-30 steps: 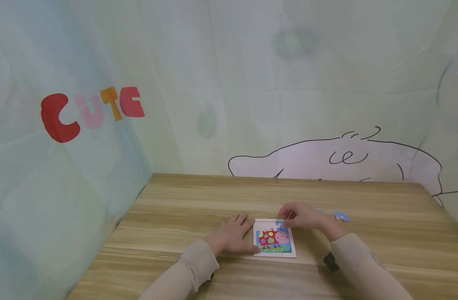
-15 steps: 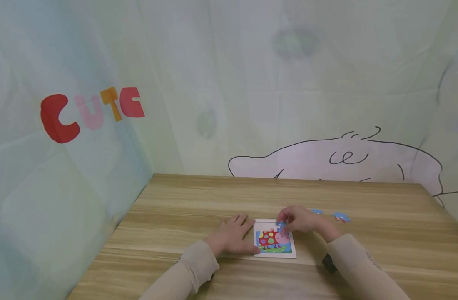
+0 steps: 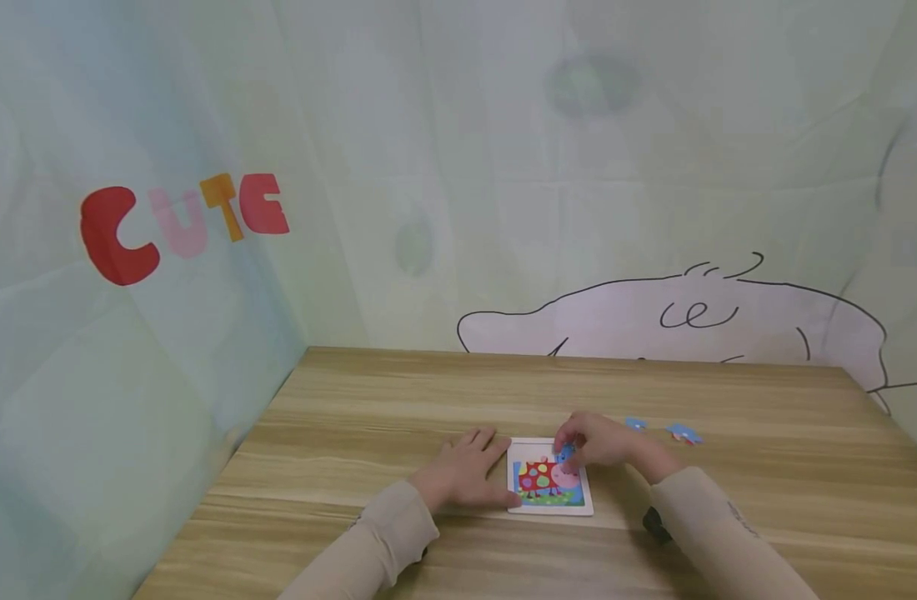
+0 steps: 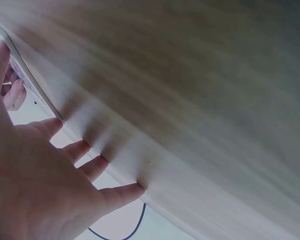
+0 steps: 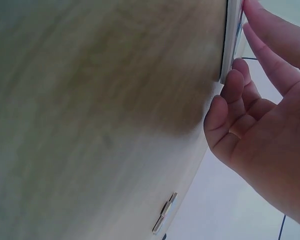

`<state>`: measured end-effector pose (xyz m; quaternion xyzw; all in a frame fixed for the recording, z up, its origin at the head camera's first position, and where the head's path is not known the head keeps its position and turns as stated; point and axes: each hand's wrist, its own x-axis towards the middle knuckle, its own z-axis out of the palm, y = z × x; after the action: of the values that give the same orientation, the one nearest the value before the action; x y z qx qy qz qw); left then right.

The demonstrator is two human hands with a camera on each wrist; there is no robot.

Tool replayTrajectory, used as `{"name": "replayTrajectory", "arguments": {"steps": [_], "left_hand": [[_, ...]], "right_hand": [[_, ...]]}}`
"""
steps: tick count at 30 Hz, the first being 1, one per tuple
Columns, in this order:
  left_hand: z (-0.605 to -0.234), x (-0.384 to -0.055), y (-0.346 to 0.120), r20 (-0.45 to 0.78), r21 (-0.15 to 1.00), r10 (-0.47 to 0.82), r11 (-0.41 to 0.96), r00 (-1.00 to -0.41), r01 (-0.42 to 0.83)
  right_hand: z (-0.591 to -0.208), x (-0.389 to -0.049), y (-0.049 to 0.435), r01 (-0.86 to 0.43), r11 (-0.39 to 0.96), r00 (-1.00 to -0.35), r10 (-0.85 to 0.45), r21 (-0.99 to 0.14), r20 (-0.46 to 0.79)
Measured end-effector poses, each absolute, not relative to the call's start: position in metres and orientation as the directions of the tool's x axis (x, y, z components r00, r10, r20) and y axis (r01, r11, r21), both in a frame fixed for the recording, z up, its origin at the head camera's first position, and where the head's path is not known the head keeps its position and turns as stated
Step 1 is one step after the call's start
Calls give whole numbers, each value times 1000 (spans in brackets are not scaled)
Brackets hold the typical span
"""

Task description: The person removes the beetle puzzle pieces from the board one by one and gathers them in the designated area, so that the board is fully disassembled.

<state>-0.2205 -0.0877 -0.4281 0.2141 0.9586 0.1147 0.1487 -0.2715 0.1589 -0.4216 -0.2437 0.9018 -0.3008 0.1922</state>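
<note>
Location type: booth-like tabletop station; room not identifiable. A wood-grain table [image 3: 398, 392] spans the lower frame. A creased fabric backdrop [image 3: 488, 208] borders it, bearing "CUTE" lettering [image 3: 197, 225] at left and a cartoon figure [image 3: 601, 321] at right.

Right hand [image 3: 598, 438] farther over puzzle board [image 3: 552, 511], nearest loose blue piece [image 3: 635, 424] uncovered

Right grip [image 3: 599, 439] pinches blue piece [image 3: 567, 452]; left grip [image 3: 466, 472] (fingers spread) touches puzzle [image 3: 547, 492].

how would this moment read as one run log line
left hand: touching left edge of puzzle tray | right hand: pinching blue piece at tray's upper right | loose pieces: on table, right of tray
</note>
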Motion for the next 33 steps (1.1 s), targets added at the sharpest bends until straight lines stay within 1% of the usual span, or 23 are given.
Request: {"name": "replayTrajectory", "arguments": {"steps": [5,23,33], "left_hand": [[-429,-221,-87,-232,286,445,881,-865,377],[-426,-220,-87,-237,294,447,879,-863,375],[-424,-219,-87,-238,297,447,879,-863,373]], "right_hand": [[-423,-272,158,-325,717,-811,-546,-617,-208],[-421,-270,155,-293,740,-826,-515,-606,-230],[-421,-270,155,-313,731,-821,-529,-607,-214]]}}
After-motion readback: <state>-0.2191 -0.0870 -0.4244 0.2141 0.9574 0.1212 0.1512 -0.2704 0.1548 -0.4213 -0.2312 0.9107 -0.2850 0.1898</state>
